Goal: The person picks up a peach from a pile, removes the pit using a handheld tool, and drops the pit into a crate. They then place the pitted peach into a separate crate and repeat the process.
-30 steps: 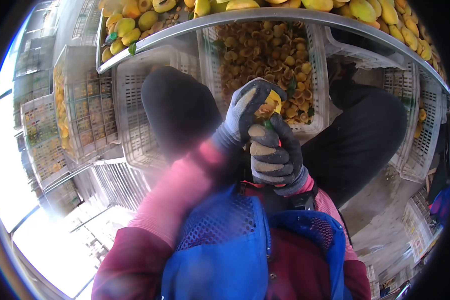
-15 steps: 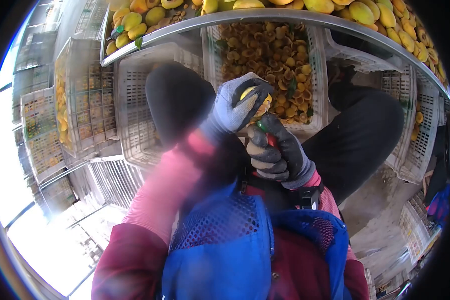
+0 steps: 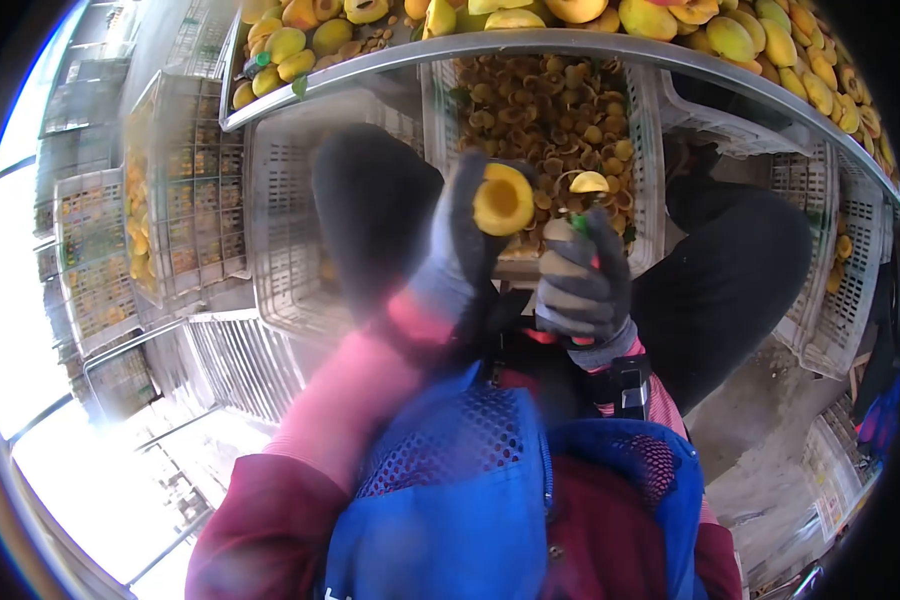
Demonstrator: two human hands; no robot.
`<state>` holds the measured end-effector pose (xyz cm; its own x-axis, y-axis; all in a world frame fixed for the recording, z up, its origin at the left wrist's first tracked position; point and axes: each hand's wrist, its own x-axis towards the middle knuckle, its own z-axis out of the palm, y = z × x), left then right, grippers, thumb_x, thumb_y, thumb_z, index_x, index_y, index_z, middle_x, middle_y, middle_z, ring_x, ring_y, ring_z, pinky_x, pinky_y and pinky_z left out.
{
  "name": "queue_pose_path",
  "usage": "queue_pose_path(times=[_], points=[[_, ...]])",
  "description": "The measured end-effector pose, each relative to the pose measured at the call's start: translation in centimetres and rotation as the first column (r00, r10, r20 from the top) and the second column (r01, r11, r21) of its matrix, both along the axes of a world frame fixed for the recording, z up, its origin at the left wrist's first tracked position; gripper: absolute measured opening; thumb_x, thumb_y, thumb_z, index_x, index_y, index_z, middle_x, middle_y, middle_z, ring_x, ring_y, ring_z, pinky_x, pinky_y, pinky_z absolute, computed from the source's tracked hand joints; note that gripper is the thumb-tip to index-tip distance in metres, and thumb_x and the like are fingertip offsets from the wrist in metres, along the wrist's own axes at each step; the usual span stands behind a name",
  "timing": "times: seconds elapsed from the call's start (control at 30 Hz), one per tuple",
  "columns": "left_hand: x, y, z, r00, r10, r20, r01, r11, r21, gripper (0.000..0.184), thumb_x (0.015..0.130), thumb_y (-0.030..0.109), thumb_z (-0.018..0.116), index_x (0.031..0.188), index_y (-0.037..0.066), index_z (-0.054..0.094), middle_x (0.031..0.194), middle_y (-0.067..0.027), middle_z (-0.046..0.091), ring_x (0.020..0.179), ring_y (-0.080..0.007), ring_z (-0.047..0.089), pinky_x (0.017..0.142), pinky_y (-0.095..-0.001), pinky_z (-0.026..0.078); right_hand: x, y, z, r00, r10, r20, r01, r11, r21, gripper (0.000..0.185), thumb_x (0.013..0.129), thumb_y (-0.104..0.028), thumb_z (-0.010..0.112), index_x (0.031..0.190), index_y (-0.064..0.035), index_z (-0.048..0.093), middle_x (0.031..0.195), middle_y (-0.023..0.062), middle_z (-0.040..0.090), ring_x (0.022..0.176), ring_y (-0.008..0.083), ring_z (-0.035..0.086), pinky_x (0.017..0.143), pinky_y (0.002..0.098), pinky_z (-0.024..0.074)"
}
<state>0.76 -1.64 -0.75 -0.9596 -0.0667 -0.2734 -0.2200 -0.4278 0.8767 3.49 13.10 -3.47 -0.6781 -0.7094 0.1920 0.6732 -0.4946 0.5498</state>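
My left hand (image 3: 455,230), in a grey-blue glove with dark palm, is closed around a yellow peach half (image 3: 486,207). The cut face with its round hollow points up toward me. To its right, my right hand (image 3: 582,285) is wrapped round a pitting tool (image 3: 579,224) with green and red on its handle; the blade end is blurred. Just beyond the tool's tip shows a pale yellow curved scrap (image 3: 589,182), and whether it touches the tool I cannot tell. Below both hands stands a crate (image 3: 648,180) filled with brownish-yellow, cup-shaped scraps.
A metal-edged tray (image 3: 530,42) heaped with yellow peaches (image 3: 730,32) runs across the front. Between my left knee and more stacked crates (image 3: 195,190) is a pale plastic crate (image 3: 280,220). Crates with fruit (image 3: 845,245) also stand at the right.
My left hand has turned, bringing the peach half's hollow face into view. My right hand has shifted right, apart from the fruit, and a pale scrap now shows over the crate.
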Motion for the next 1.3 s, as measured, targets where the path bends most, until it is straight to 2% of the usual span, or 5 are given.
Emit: queue_pose_path(times=[0.2,0.27,0.6,0.63,1.3], points=[[-0.3,-8.6,2.0,0.974,0.195,-0.116,-0.17,0.965,0.198,0.027,0.093,0.021,0.054,0.113,0.003,0.053,0.099,-0.009,0.059,0.091,-0.0174,0.059,0.08,-0.029,0.051,0.8,-0.6,-1.9,0.99,0.13,0.057,-0.14,0.962,0.235,0.048,0.096,-0.048,0.037,0.094,-0.0063,0.059,0.059,-0.0027,0.034,0.043,0.0068,0.034,0.033,0.0194,0.0315],[-0.7,-13.8,3.9,0.913,-0.142,-0.381,-0.336,0.264,-0.904,0.037,0.089,0.022,0.058,0.119,0.002,0.051,0.106,-0.0142,0.056,0.091,-0.021,0.058,0.077,-0.0319,0.051,0.9,0.0,-1.9,0.993,0.104,0.059,-0.12,0.881,0.458,0.044,0.095,-0.047,0.04,0.096,-0.0078,0.058,0.059,-0.0032,0.034,0.042,0.0064,0.034,0.032,0.0194,0.0292],[-17.3,-13.8,3.5,0.976,-0.12,-0.179,-0.17,0.084,-0.982,0.034,0.082,0.028,0.062,0.111,0.011,0.06,0.107,-0.0123,0.06,0.089,-0.0303,0.058,0.076,-0.0396,0.046,-0.3,-1.0,-0.4,0.989,0.135,-0.067,0.03,0.256,0.966,0.032,0.092,-0.03,0.054,0.114,-0.0076,0.053,0.072,0.0041,0.054,0.056,0.0129,0.052,0.053,0.0278,0.0449],[-19.3,-13.2,3.9,0.941,-0.329,-0.082,-0.21,-0.377,-0.902,0.045,0.08,0.035,0.062,0.117,0.011,0.055,0.11,-0.016,0.059,0.095,-0.0314,0.057,0.078,-0.0406,0.046,-0.5,-0.9,-0.4,0.988,0.138,-0.067,0.038,0.206,0.978,0.033,0.092,-0.03,0.054,0.115,-0.0074,0.053,0.072,0.0045,0.055,0.055,0.0128,0.052,0.052,0.0274,0.0449],[-6.9,-2.2,2.0,0.987,-0.149,-0.057,0.071,0.732,-0.678,0.021,0.077,0.002,0.06,0.096,-0.005,0.056,0.084,-0.0084,0.058,0.074,-0.012,0.055,0.066,-0.0245,0.046,-3.9,-1.5,2.3,0.963,-0.212,-0.166,0.201,0.153,0.968,0.034,0.089,-0.009,0.057,0.12,-0.0089,0.044,0.081,-0.0002,0.054,0.058,0.0032,0.047,0.046,0.0167,0.037]])
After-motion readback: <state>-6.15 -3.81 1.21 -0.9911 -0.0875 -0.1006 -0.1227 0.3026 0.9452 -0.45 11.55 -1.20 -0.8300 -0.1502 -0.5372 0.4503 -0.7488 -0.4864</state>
